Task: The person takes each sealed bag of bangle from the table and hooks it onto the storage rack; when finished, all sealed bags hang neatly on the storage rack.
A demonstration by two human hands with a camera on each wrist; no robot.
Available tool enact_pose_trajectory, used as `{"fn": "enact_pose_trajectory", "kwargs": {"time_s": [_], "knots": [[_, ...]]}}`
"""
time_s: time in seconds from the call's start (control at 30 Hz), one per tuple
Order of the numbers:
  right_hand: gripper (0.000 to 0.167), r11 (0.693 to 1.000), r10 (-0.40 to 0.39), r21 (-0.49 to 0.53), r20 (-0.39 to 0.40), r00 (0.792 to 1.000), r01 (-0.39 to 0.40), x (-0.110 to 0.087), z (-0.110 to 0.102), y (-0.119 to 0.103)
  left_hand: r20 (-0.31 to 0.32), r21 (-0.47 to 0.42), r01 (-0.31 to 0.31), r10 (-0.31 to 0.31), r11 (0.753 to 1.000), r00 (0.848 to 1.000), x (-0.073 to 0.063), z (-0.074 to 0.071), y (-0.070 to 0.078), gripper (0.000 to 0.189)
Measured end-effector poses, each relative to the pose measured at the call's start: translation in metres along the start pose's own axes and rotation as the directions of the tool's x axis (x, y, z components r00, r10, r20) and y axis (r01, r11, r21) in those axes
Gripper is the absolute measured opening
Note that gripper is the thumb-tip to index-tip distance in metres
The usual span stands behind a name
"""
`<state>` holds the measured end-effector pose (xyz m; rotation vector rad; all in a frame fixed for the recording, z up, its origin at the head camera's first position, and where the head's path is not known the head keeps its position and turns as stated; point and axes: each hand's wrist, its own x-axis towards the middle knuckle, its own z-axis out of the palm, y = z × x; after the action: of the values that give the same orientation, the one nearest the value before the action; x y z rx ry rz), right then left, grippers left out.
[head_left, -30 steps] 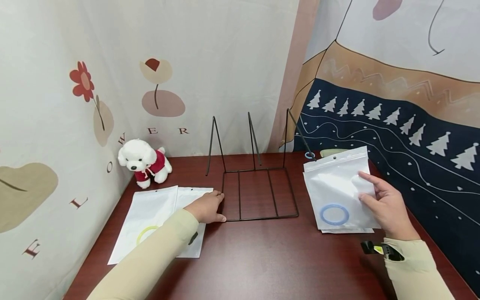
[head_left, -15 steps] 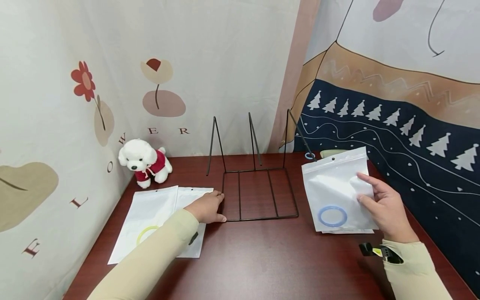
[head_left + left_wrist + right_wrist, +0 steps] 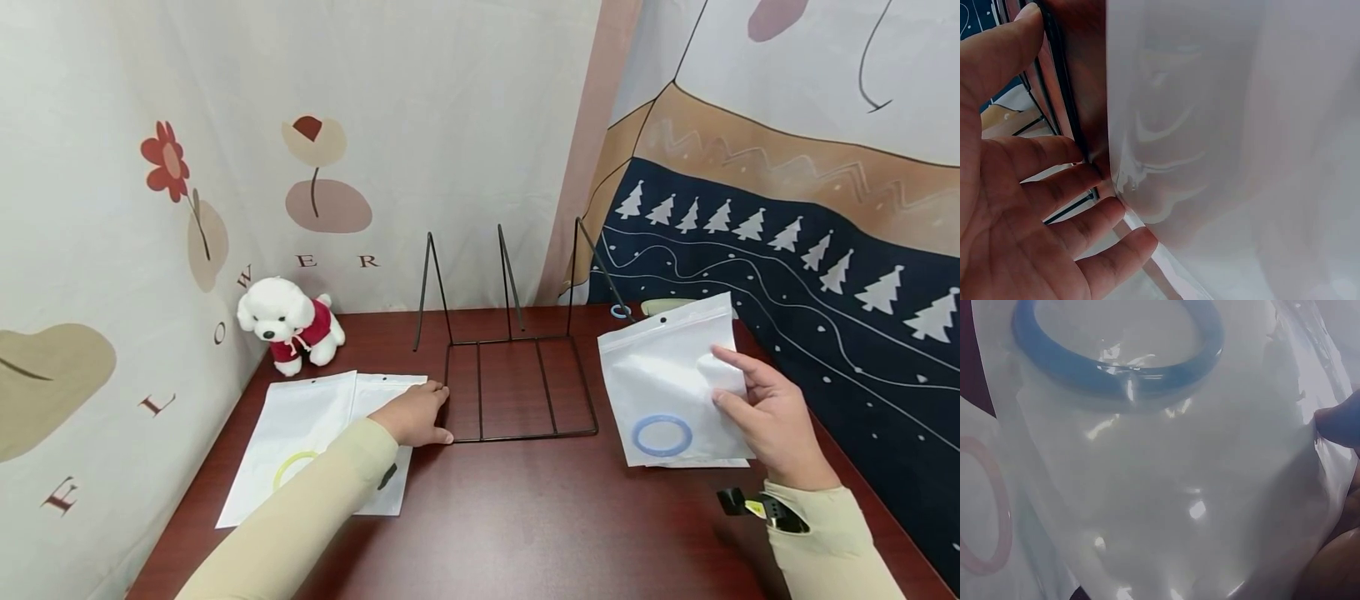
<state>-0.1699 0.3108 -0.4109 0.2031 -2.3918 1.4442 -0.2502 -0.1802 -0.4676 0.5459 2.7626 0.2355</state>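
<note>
My right hand (image 3: 780, 429) pinches a white zip bag (image 3: 660, 367) by its right edge, between thumb and fingers. Inside the bag a blue ring (image 3: 662, 452) shows through, large in the right wrist view. Another bag (image 3: 697, 464) lies beneath it, and a pink ring (image 3: 1004, 519) appears there in the right wrist view. My left hand (image 3: 414, 414) rests at the left side of a black wire rack (image 3: 517, 437), fingers spread and thumb at its front corner. Its fingertips (image 3: 1141, 240) overlap a white bag in the left wrist view.
Two white bags (image 3: 300, 417) lie flat at the left, partly under the left forearm; one shows a yellow ring (image 3: 279, 471). A white plush dog (image 3: 324, 333) sits behind them. Near the back right are a small blue ring (image 3: 619, 317) and a pale green item (image 3: 663, 306).
The bag in my right hand has shifted slightly left and tilted a little more. The left hand and the rack have stayed in place.
</note>
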Motion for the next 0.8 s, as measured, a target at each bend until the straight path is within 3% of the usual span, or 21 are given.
{"fn": "enact_pose_trajectory", "kwargs": {"time_s": [0.8], "knots": [[0.054, 0.998, -0.064, 0.012, 0.006, 0.998, 0.064, -0.005, 0.005, -0.016, 0.001, 0.0, 0.012, -0.012, 1.0, 1.0, -0.001, -0.001, 0.002, 0.087]]}}
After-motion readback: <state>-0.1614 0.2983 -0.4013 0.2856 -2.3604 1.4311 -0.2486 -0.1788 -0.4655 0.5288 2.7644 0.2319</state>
